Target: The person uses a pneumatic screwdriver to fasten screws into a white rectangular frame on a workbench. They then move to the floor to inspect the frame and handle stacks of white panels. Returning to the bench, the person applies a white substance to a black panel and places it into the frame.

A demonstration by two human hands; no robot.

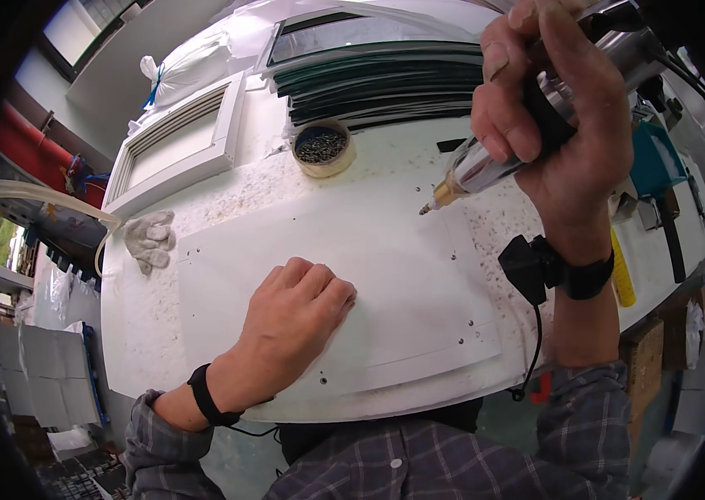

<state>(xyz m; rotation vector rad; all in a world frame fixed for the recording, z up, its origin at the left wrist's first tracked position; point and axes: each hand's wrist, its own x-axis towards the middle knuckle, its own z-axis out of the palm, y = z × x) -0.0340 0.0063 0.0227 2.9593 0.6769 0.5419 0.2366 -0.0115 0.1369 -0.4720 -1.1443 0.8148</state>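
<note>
A white sheet panel (394, 333) lies flat on the table, with several small dark screws or holes near its edges. On it rests my left hand (292, 312), fingers curled closed; whatever they may hold is hidden. Raised over the far right of the panel, my right hand (581, 133) is wrapped round a silver power screwdriver (477, 169). Its brass-coloured nose and bit point down and left, close to a small screw (417, 189) at the panel's far edge. Beyond the panel stands a round tub (331, 169) of small dark screws.
Behind the tub lies a stack of dark-edged panels (369, 83). A white louvred frame (223, 146) leans at the far left, near a grey work glove (149, 240). To the right are a teal holder (656, 158) and a yellow strip (621, 271). The white table (140, 350) has rounded edges.
</note>
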